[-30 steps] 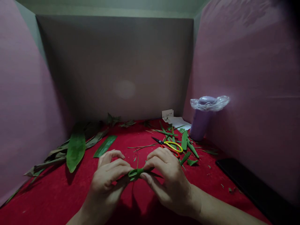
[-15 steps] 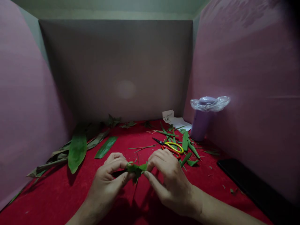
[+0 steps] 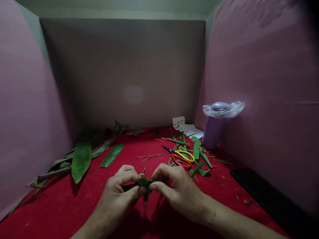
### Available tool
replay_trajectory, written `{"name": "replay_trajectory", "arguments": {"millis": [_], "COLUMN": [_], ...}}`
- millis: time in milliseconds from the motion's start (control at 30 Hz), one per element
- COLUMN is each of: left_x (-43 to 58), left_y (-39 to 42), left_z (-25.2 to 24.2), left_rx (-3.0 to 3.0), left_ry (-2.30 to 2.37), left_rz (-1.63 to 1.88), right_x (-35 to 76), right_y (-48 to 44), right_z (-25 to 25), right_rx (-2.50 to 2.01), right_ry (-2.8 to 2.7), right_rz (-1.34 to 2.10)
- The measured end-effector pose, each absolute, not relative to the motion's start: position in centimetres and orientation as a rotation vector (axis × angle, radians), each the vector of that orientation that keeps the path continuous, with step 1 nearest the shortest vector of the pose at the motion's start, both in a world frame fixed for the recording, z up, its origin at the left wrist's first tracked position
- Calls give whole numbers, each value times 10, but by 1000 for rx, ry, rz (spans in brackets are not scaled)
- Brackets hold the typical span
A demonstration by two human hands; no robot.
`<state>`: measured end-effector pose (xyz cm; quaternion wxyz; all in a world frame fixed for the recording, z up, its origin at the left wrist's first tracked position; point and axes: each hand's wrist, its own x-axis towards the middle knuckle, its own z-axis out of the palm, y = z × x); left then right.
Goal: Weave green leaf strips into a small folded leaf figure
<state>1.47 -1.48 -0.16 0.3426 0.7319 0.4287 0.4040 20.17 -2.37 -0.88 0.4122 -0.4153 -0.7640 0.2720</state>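
Between my two hands is a small folded piece of green leaf (image 3: 145, 182), with thin strips sticking up and hanging down from it. My left hand (image 3: 119, 191) pinches its left side between thumb and fingers. From the other side, my right hand (image 3: 178, 191) grips the leaf's right end with thumb and forefinger. My fingers cover part of the folds. Just beyond my right hand lie scissors (image 3: 179, 157) with one yellow and one red handle, among cut leaf strips (image 3: 196, 150).
Long leaves (image 3: 81, 159) are piled at the left, with a cut leaf piece (image 3: 112, 156) beside them. Thin sticks (image 3: 151, 155) lie mid-table on the red cloth (image 3: 62, 212). A purple tumbler (image 3: 213, 132) with plastic wrap, white paper (image 3: 191, 130) and a black slab (image 3: 264, 196) are at the right.
My right hand has shifted slightly left, closer to my left hand. Its fingers now cover more of the leaf's right end, and less of it shows between my hands.
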Motion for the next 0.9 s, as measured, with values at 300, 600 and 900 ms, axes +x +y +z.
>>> {"name": "replay_trajectory", "arguments": {"millis": [300,600,900], "left_x": [17,18,18], "left_y": [-14,-14,-14], "left_z": [-9,-8,-6], "left_rx": [1701,1775,1841], "left_ry": [1136,1229,1271], "left_rz": [1089,1086,1094], "right_x": [204,203,203], "right_y": [-26,-25,-22], "right_z": [-15,-17,-12], "right_rx": [-956,-963,-1138], "right_ry": [-2000,-2089,-1974], "right_rz": [140,169,554]}}
